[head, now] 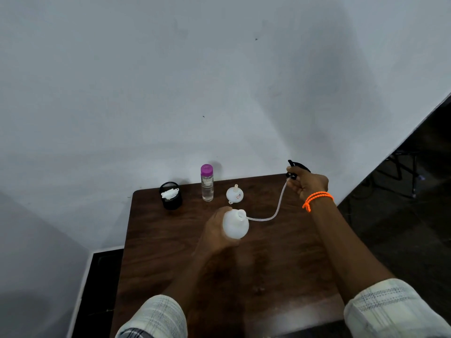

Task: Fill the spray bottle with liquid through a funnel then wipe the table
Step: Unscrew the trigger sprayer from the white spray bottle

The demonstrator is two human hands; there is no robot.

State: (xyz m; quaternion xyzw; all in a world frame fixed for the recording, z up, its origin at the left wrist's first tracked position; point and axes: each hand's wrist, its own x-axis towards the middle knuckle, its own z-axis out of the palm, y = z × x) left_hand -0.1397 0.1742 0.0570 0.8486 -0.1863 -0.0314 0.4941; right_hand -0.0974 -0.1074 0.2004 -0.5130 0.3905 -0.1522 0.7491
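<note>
Hands: left (214, 230) grips one white bottle (235, 224), right (308, 182) holds one sprayer head (296, 168).

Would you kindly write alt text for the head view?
The left hand grips a white spray bottle while the right hand lifts out its black sprayer head, tube trailing, above a brown table holding a funnel.

Legible text: none. Small white sticker with red marking on funnel (234, 194), too small and blurred to read. Faint label area on clear bottle with purple cap (207, 182), likewise unreadable.
</note>
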